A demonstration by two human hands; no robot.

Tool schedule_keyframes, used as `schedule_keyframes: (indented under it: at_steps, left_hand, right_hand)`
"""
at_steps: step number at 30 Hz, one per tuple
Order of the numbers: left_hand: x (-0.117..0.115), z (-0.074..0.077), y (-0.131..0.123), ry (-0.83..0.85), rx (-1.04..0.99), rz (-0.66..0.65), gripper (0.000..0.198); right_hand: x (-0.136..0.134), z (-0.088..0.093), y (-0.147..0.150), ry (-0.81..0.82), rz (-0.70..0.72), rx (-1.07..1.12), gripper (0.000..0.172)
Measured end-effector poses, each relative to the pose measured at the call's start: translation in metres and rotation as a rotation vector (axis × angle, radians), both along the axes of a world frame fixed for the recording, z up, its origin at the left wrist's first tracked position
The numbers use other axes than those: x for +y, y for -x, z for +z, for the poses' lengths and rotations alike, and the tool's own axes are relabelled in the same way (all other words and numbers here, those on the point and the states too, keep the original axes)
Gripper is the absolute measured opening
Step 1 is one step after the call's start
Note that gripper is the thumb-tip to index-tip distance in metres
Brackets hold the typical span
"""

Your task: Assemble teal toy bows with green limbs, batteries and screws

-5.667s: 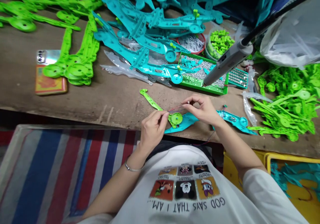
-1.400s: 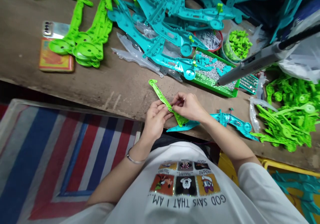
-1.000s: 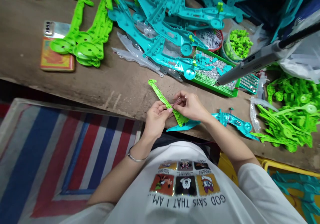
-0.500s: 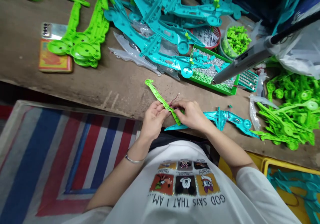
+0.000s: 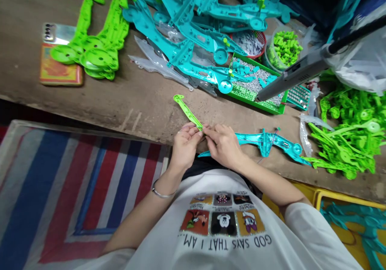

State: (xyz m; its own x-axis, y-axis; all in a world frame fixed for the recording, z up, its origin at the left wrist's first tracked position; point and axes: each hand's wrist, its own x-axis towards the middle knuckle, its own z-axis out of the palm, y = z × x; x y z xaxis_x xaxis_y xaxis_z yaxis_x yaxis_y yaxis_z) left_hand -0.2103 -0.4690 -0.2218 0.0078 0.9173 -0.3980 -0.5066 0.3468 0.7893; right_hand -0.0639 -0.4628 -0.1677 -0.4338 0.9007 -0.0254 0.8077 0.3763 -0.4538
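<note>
My left hand (image 5: pixel 184 146) and my right hand (image 5: pixel 222 146) meet at the near edge of the brown workbench (image 5: pixel 141 101). Both pinch the near end of a long green plastic strip (image 5: pixel 187 112), which points away to the upper left. A thin wire runs between the fingers, hard to make out. Under my right hand lies a teal plastic frame (image 5: pixel 265 142) with a small wire on it. My left wrist wears a thin bangle.
Heaps of teal frames (image 5: pixel 193 40) and green parts (image 5: pixel 96 52) fill the back of the bench. A green tray of screws (image 5: pixel 256 87), a tub of green pegs (image 5: pixel 285 46), a hanging grey power screwdriver (image 5: pixel 292 77), a phone (image 5: pixel 56 34) and more green parts (image 5: pixel 350 137) lie around.
My right hand has slid down over the strip's round end, toward the bench edge, and now covers it. The loose wire that stood above the strip is tucked between my fingers.
</note>
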Motion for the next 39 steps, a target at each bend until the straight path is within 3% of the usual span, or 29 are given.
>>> schedule_keyframes:
  at_steps: [4, 7, 12, 15, 23, 32, 39]
  left_hand:
    - [0.0, 0.001, -0.001, 0.005, 0.031, -0.013, 0.049]
    - [0.0, 0.001, -0.001, 0.002, 0.046, -0.013, 0.048]
    - [0.0, 0.006, -0.002, 0.033, 0.034, -0.014, 0.047]
    - [0.001, 0.008, -0.003, 0.043, 0.054, -0.009, 0.047]
    - [0.003, 0.007, -0.006, 0.007, 0.173, -0.001, 0.053]
    - [0.002, 0.004, -0.009, -0.023, 0.219, 0.028, 0.061]
    - [0.002, 0.004, -0.011, -0.046, 0.235, 0.037, 0.068]
  right_hand:
    - [-0.005, 0.001, 0.003, -0.043, 0.05, -0.122, 0.041]
    - [-0.011, -0.001, 0.0, -0.043, 0.039, -0.081, 0.042]
    - [-0.023, -0.01, -0.01, -0.086, -0.069, 0.033, 0.03]
    - [-0.027, -0.013, -0.012, -0.107, -0.063, 0.007, 0.028]
    - [-0.023, -0.007, -0.018, -0.066, -0.062, -0.01, 0.035]
    - [-0.019, -0.009, -0.03, -0.081, -0.117, 0.024, 0.026]
    - [-0.011, -0.007, -0.033, -0.034, -0.096, -0.043, 0.029]
